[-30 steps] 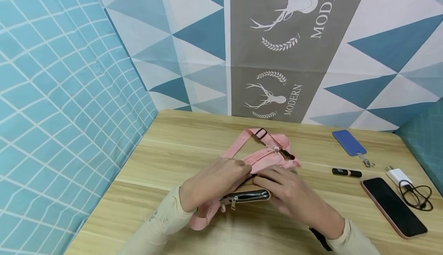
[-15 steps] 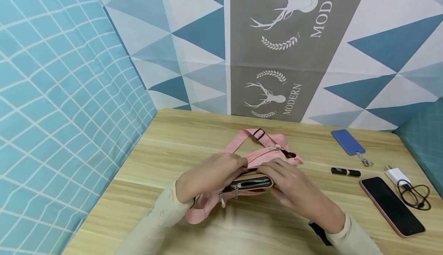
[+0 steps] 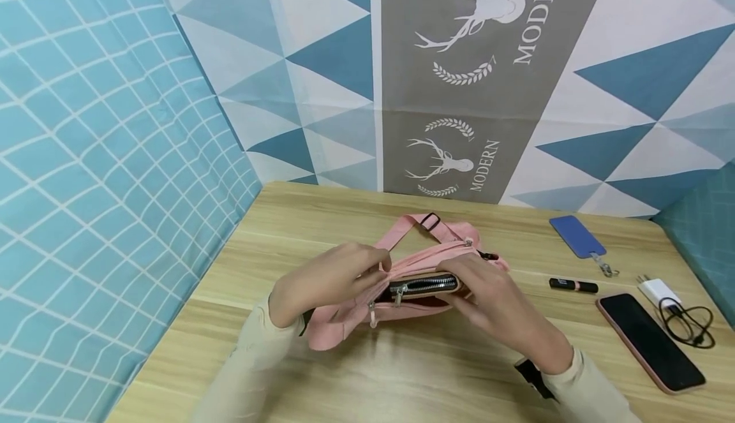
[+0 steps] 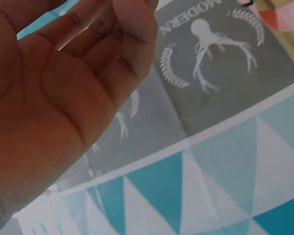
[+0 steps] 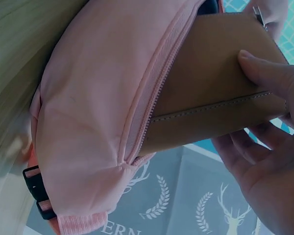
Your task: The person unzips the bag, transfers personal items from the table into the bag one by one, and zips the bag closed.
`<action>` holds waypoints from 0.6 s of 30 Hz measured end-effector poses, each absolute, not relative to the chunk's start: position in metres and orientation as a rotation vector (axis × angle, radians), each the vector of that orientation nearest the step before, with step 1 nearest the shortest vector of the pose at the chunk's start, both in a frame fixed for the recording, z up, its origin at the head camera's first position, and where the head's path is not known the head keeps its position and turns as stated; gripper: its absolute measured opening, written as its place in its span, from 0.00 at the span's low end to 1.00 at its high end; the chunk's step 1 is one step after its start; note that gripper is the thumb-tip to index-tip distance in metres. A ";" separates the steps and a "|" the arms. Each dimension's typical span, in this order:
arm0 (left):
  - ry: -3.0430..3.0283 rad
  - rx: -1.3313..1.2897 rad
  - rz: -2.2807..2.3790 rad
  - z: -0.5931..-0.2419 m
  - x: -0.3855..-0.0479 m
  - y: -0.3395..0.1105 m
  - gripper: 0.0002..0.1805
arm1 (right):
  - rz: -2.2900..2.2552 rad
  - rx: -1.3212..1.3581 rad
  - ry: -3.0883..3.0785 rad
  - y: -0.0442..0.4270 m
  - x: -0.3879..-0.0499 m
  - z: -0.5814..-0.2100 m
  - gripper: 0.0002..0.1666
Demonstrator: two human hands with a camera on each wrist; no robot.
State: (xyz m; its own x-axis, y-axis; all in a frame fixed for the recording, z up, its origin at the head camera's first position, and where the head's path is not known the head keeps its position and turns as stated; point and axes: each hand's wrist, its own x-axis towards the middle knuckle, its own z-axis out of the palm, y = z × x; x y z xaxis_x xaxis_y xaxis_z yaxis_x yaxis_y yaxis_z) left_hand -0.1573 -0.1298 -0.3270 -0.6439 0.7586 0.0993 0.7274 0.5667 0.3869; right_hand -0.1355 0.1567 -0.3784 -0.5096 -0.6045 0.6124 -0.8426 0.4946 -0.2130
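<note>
A pink waist bag (image 3: 410, 312) lies mid-table with its zipped opening spread. A tan zip-around wallet (image 5: 210, 73) sits partly inside that opening; in the head view its dark zipper with silver teeth faces up. My right hand (image 3: 496, 302) grips the wallet's right end, thumb on one side and fingers on the other, as the right wrist view shows. At the bag's far left rim, my left hand (image 3: 330, 277) pinches the pink fabric with curled fingers. The left wrist view shows the left palm (image 4: 49, 107), but the fingertips are cut off there.
On the right lie a blue card holder (image 3: 577, 236) with a clip, a small black tube (image 3: 573, 284), a white charger plug (image 3: 660, 292) with black cable (image 3: 697, 343), and a phone (image 3: 649, 343). A patterned wall (image 3: 321, 91) borders the table's back.
The wallet has sunk lower into the bag, whose front rim now shows below it. My left hand has drawn back left from the wallet to the rim; my right hand has shifted slightly right.
</note>
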 end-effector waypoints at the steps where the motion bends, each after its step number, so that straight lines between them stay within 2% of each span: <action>1: 2.726 1.282 0.622 -0.325 -0.156 -0.131 0.05 | 0.696 1.179 -2.279 0.158 -0.137 -0.379 0.30; 7: 2.831 1.267 0.571 -0.326 -0.151 -0.125 0.04 | 0.735 1.060 -2.328 0.166 -0.143 -0.377 0.31; 11: 3.014 1.302 0.408 -0.342 -0.156 -0.113 0.08 | 0.764 1.004 -2.329 0.169 -0.146 -0.378 0.33; 18: 3.164 1.279 0.314 -0.361 -0.167 -0.104 0.08 | 0.759 0.956 -2.333 0.171 -0.149 -0.382 0.37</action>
